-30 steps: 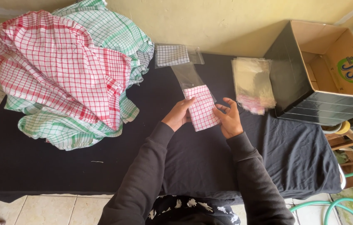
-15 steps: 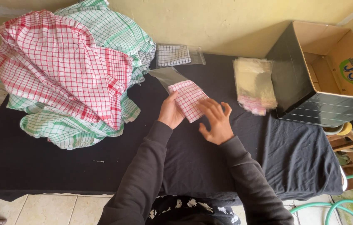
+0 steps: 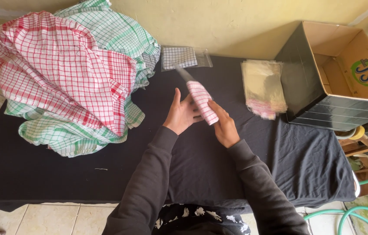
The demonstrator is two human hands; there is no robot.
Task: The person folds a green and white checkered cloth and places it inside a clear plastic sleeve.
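The surface (image 3: 62,182) is covered with a black cloth and spans nearly the whole view. On its far left lies a large heap of checked cloths (image 3: 71,74), red-and-white on top and green-and-white beneath and behind. At the far right stands a cardboard box (image 3: 340,74) with dark outer walls, tipped so that its open mouth faces up and toward the right; what shows of its inside holds nothing. Just left of the box, touching its dark wall or very near it, lies a stack of clear plastic bags (image 3: 264,87). At the far edge, near the wall, lies one flat clear bag with a folded checked cloth inside (image 3: 184,57).

Both arms wear dark sleeves and meet at mid-surface. The left hand (image 3: 182,114) is open, fingers straight and together, palm turned to the right, and it rests flat against the left face of the folded red-and-white cloth (image 3: 203,102). The right hand (image 3: 224,126) is closed on the near right edge of the same cloth, fingers curled over it. The cloth is held tilted, clear of the surface, and its far end sits in a clear bag (image 3: 183,73) that trails toward the far edge.
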